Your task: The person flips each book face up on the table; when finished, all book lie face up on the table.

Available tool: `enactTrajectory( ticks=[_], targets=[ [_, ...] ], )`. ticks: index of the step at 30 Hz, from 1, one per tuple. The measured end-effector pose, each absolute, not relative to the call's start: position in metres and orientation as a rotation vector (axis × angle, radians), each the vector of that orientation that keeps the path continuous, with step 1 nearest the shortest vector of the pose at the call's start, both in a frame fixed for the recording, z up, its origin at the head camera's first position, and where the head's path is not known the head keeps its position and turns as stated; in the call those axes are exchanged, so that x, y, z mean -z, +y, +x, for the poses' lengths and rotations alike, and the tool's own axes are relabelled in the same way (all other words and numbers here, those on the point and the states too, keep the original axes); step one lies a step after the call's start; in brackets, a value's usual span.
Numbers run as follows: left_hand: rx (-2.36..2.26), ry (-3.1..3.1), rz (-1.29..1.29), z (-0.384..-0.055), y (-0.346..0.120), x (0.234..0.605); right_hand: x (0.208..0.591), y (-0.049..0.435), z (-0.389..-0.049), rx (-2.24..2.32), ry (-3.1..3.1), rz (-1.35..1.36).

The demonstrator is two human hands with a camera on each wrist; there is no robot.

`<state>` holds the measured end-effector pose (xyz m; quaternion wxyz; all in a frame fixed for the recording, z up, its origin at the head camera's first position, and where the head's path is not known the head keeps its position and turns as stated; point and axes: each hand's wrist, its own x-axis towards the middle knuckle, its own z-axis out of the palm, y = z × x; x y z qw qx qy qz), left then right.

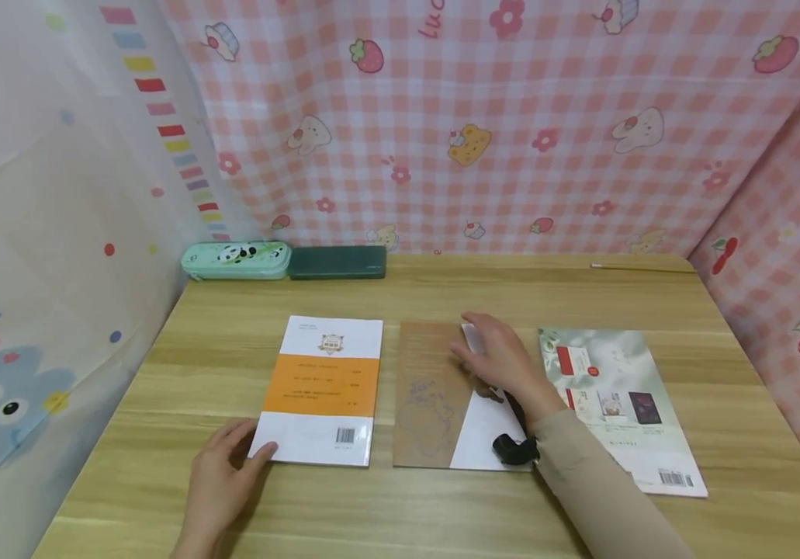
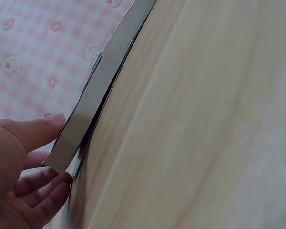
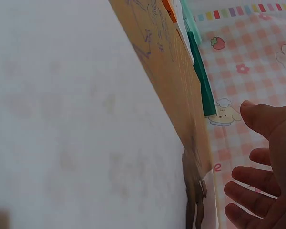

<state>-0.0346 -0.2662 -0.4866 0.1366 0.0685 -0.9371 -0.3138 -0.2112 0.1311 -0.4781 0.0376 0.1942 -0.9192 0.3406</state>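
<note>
My left hand (image 1: 221, 475) is at the near left corner of a white and orange book (image 1: 323, 388). In the left wrist view its thumb lies on the cover of this thick book (image 2: 93, 98) and the fingers curl at the underside, pinching the corner. The book's edge there stands slightly off the table. Over a brown and white book (image 1: 427, 396) is my right hand (image 1: 500, 357), its fingers loosely spread and holding nothing. The right wrist view shows that hand (image 3: 262, 167) apart from the brown and white cover (image 3: 171, 90). The forearm hides part of this book.
A pale green magazine (image 1: 623, 411) lies on the right, partly under the right sleeve. At the back left are a mint panda pencil case (image 1: 235, 261) and a dark green case (image 1: 338, 262). A thin pencil (image 1: 640, 268) lies along the back right, before the checked curtain (image 1: 441, 194).
</note>
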Motion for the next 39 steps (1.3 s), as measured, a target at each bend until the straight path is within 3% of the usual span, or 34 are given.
enactTrajectory(
  ticks=[39],
  targets=[
    [1.267, -2.708, 0.537, -0.037, -0.268, 0.48, 0.483, 0.068, -0.241, -1.145, -2.864, 0.764]
  ],
)
